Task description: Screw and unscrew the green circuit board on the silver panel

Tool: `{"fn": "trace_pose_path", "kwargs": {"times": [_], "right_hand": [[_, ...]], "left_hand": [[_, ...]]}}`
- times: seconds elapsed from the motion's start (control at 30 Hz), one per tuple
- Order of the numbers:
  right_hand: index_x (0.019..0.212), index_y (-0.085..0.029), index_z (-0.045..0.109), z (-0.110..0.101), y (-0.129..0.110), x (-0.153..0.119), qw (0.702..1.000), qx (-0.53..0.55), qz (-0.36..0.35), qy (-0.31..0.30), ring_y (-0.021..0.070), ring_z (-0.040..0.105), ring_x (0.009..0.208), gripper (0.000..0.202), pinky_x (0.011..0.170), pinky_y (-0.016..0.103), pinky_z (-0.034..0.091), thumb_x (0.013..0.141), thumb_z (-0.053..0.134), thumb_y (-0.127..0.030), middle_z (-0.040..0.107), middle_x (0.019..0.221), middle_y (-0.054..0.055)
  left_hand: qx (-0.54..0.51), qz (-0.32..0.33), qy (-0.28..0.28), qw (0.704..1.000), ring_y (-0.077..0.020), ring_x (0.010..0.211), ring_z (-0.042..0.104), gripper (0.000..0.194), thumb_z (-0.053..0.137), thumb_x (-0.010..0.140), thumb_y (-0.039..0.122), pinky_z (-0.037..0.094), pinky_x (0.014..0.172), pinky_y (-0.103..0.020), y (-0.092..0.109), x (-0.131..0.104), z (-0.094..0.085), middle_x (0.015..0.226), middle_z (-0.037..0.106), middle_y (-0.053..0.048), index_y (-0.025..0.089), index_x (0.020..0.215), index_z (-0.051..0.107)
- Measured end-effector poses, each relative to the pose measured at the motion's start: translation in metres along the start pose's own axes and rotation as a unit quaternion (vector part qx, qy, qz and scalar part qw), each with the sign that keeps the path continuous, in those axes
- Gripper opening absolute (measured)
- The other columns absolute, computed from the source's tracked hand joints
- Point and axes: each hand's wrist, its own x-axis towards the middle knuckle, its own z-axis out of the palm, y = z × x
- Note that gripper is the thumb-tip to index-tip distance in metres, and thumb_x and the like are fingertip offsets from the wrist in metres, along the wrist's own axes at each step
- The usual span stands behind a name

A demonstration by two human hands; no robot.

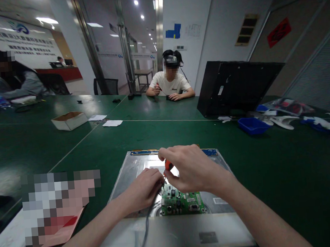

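My right hand (194, 168) is closed round the orange and black handle of a screwdriver (168, 165), tilted over the upper left corner of a green circuit board (181, 202). The shaft points down toward my left fingertips. My left hand (147, 187) is closed beside that corner, fingers bent together near the screwdriver tip; what they pinch is hidden. A grey cable (147, 227) runs from beneath my left hand to the near edge. The board sits on the silver metal back of a flat display panel (125, 237), with a narrow blue circuit strip (210, 152) along its far edge.
A white open box (70, 121) and paper sheets (112, 123) lie ahead left. A black monitor housing (236, 89) and blue tray (253, 125) stand right. A pink folder (67, 230) lies at left. A person (170, 81) sits across the green table (277, 175); another sits far left.
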Motion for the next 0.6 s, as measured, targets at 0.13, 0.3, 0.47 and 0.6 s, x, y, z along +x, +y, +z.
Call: {"fn": "trace_pose_path", "kwargs": {"times": [0.13,0.3,0.47,0.6], "right_hand": [[0.087,-0.021,0.054,0.0015,0.0002,0.0020,0.999,-0.026,0.017,-0.009,0.0140,0.054,0.062,0.024,0.051,0.028,0.018,0.092,0.047,-0.043,0.066,0.074,0.001],[0.092,-0.020,0.052,0.0012,-0.0006,0.0024,1.000,-0.021,0.014,0.000,0.0126,0.052,0.061,0.010,0.051,0.028,0.019,0.085,0.051,-0.026,0.066,0.078,0.001],[0.096,-0.020,0.051,-0.0005,-0.0015,0.0005,1.000,-0.007,0.002,-0.007,0.0136,0.053,0.064,0.017,0.051,0.027,0.020,0.087,0.052,-0.033,0.066,0.081,0.002],[0.093,-0.021,0.053,-0.0006,-0.0031,0.0017,0.999,-0.027,0.025,-0.017,0.0134,0.054,0.063,0.017,0.052,0.027,0.020,0.093,0.047,-0.038,0.066,0.077,0.001]], "left_hand": [[0.000,0.008,-0.010,1.000,-0.0237,0.093,0.053,0.016,0.042,0.092,0.015,0.043,0.081,-0.040,-0.0003,0.0004,-0.0003,0.101,0.060,-0.008,0.020,0.102,0.054],[0.016,0.003,-0.016,1.000,-0.0234,0.089,0.053,0.014,0.043,0.091,0.015,0.043,0.079,-0.039,-0.0041,-0.0009,0.0018,0.098,0.060,-0.009,0.019,0.100,0.054],[0.014,0.005,-0.011,1.000,-0.0219,0.085,0.053,0.011,0.043,0.091,0.015,0.043,0.076,-0.037,-0.0052,-0.0011,0.0026,0.094,0.059,-0.007,0.019,0.095,0.052],[0.016,0.006,-0.015,1.000,-0.0223,0.088,0.052,0.012,0.043,0.092,0.016,0.043,0.078,-0.038,-0.0041,-0.0004,0.0016,0.097,0.060,-0.007,0.019,0.097,0.053]]}}
